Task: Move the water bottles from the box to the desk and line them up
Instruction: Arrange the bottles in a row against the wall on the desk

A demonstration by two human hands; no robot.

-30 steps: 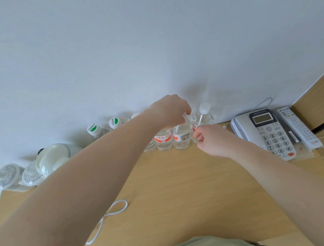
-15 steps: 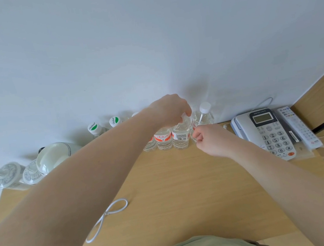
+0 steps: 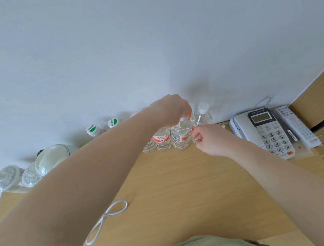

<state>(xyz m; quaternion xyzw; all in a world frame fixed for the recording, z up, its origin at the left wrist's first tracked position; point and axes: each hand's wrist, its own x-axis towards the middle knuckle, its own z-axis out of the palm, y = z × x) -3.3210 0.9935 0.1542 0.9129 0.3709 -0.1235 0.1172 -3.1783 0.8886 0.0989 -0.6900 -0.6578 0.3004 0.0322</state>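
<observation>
Bottles (image 3: 181,135): upright in a row on the desk (image 3: 185,185) at the wall, touching. Left hand (image 3: 170,109): fingers curled over one bottle's cap, as a second ago. Right hand (image 3: 208,139): fingers curled against that bottle's label, unmoved. Change: almost none; a fine alignment, judged late in the task. Box: not seen. Phone (image 3: 264,130): just right.

Plain white wall (image 3: 107,47) right in front of me, soft even light on it. My light wood counter (image 3: 175,192) sits against it, with matching wood paneling (image 3: 320,91) on the right.
</observation>
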